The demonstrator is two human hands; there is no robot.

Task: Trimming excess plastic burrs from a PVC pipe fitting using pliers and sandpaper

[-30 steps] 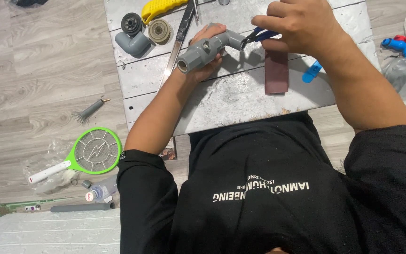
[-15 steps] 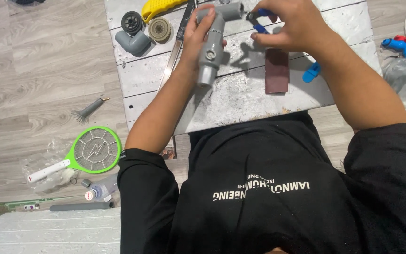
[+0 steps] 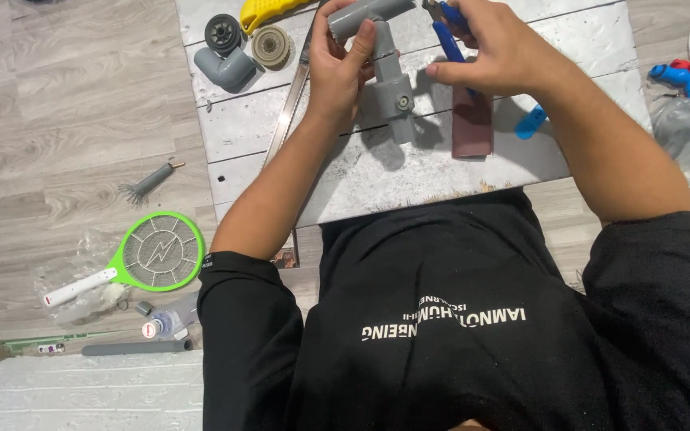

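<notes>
Left hand [image 3: 343, 68]: mine, clenched round the grey pipe fitting [image 3: 385, 60], fingers over its upper T end, held just above the board.
Right hand [image 3: 497, 52]: mine, grasping the blue-handled pliers [image 3: 445, 28], nose end toward the fitting's top; jaws partly out of view.
Fitting position: over the far middle of the white board [image 3: 345, 172], long leg hanging toward me, small round port on its side.
Handling, my judgement: rigid plastic, light, smooth enough to twist in the palm; best held at the T junction where the cross arm stops rotation.
Board, near: brown strip [image 3: 473, 128] under my right wrist, metal rule [image 3: 289, 100] by my left forearm.
Board, far left: grey elbow [image 3: 225, 68], 2 small wheels [image 3: 224, 33], yellow tool [image 3: 261, 12].
Room: pale wood floor [image 3: 57, 136]; green racket-shaped swatter [image 3: 149, 255] and a small brush [image 3: 147, 183] lie on it to my left.
</notes>
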